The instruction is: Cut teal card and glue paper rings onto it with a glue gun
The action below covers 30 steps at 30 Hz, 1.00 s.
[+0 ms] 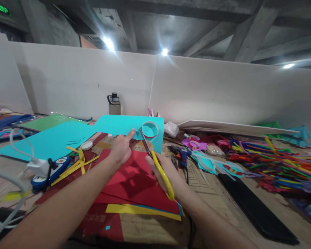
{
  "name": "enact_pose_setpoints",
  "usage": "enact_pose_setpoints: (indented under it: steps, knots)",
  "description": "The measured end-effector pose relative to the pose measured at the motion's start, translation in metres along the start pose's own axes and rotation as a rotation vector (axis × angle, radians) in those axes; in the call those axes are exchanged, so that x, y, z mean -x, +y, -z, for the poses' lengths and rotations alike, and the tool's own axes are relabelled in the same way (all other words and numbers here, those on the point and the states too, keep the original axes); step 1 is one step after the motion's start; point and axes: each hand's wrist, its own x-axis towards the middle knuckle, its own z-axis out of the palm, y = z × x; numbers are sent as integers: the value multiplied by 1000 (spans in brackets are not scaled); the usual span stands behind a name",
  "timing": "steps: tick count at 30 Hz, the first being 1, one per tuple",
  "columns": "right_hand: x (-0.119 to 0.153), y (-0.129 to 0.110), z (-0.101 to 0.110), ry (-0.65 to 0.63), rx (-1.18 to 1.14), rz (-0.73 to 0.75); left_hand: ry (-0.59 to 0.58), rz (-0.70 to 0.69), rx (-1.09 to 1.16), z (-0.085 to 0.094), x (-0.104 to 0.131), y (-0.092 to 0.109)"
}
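My left hand (121, 148) grips the near edge of a large turquoise sheet of paper (119, 122), thumb on top. The sheet is held up and curls down at its right end. In my right hand (168, 173) is a pair of scissors (158, 166) with yellow handles, its blades pointing away from me at the edge of the sheet. A white-rimmed ring (157, 130) shows against the turquoise paper, just beyond the blade tips. I cannot tell whether it is attached. Below both hands lie red paper sheets (119, 186), with yellow strips (134, 209) under them.
A blue glue gun (182, 156) lies right of the red paper, near a long black case (256, 211). Colourful pipe cleaners (282, 162) are heaped at the right. A bottle (114, 105) stands at the back. Left are a power strip (50, 173) and white cables (18, 183).
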Motion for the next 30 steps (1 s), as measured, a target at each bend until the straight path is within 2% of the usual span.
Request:
enact_pose_setpoints:
  steps: [3, 6, 9, 12, 15, 19, 30]
  knots:
    - [3, -4, -1, 27, -11, -7, 1, -9, 6, 1, 0, 1]
    - [5, -8, -2, 34, -20, -10, 18, 47, 91, 2, -2, 6]
    - [6, -10, -2, 21, -27, -23, 162, 109, 176, 4, -6, 11]
    - [6, -8, -3, 2, -56, -34, 262, 68, 173, 4, -8, 11]
    - [3, -2, -3, -21, -106, -28, 226, 15, 171, 0, -5, 10]
    - [0, 5, -3, -61, -177, -43, 177, 29, 185, -6, 1, 10]
    - [5, 1, -8, 27, -209, -12, 158, 36, 217, -5, 1, 10]
